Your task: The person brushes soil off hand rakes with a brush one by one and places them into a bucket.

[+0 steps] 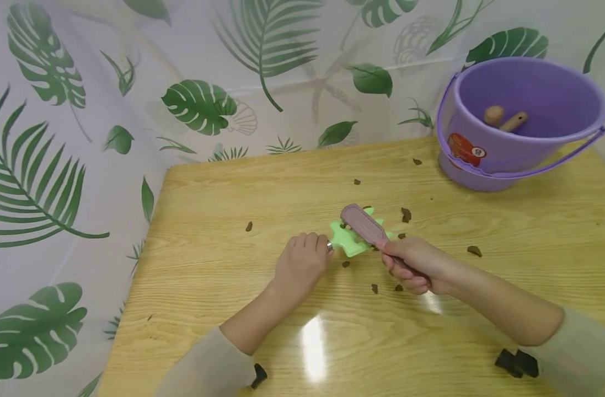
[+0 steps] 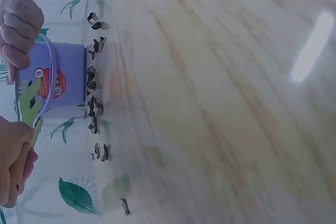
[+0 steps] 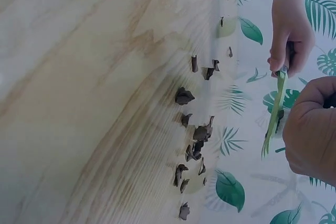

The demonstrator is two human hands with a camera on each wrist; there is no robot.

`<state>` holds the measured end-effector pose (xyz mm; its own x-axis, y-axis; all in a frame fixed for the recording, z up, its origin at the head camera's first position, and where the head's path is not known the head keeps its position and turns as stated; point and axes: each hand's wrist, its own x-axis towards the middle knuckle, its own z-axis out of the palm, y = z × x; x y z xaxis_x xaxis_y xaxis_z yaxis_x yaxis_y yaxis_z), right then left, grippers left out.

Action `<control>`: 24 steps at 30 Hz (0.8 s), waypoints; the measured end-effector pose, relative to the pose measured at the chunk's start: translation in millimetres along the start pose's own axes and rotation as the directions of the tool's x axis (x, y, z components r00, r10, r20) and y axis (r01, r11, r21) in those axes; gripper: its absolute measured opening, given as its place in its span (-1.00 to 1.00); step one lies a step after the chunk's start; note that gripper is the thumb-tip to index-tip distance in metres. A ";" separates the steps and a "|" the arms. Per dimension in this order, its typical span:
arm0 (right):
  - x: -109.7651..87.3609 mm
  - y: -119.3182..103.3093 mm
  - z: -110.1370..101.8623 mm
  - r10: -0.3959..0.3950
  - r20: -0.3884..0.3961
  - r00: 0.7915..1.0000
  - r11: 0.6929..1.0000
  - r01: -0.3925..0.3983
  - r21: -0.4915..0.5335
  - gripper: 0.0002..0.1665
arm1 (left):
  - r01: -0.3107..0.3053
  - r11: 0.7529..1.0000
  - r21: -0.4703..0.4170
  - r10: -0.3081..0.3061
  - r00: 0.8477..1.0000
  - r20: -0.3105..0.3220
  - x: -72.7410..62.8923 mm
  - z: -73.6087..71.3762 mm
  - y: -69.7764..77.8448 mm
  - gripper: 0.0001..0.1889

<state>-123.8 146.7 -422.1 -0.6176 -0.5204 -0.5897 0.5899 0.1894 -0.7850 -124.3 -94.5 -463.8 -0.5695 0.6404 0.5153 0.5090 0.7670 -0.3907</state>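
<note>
My left hand [image 1: 304, 259] grips a small garden fork by its wooden handle [image 2: 18, 169]. The fork's light green toothed head [image 1: 346, 240] is held above the table, with some brown bits on it. In my right hand [image 1: 415, 266] is a mauve-backed brush [image 1: 362, 223], slanting over the fork head and hiding part of it. Pale bristles [image 3: 284, 121] partly show in the right wrist view, close against the fork. Dark brown chips [image 3: 200, 133] lie scattered on the table around and below both tools.
At the back right of the wooden table [image 1: 208, 286] stands a purple bucket [image 1: 501, 160] with its handle lowered to the front. Wooden handle ends [image 1: 513, 122] show inside it. A white leaf-patterned cloth [image 1: 292, 121] hangs behind the table and along its left side.
</note>
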 end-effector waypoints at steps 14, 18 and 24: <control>-3.1 -0.8 -11.4 0.000 -0.043 0.999 1.000 -0.001 -0.014 -0.53 | -0.012 1.000 -0.027 0.012 1.000 0.001 -4.2 -3.3 -8.8 -0.70; -2.3 7.3 -20.5 0.001 -0.063 0.998 1.000 -0.001 0.001 -0.53 | -0.027 0.999 -0.044 0.028 1.000 0.002 -8.6 -0.4 -10.2 -0.70; -5.9 13.7 -37.6 -0.009 -0.118 0.993 1.000 0.012 0.025 -0.52 | -0.022 0.999 -0.044 0.023 1.000 0.016 -13.7 2.0 -13.7 -0.73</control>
<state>-131.7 183.7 -436.5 -0.6799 -0.4202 -0.6010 0.5954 0.1621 -0.7869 -124.8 -113.7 -467.1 -0.5682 0.6581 0.4940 0.5489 0.7504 -0.3683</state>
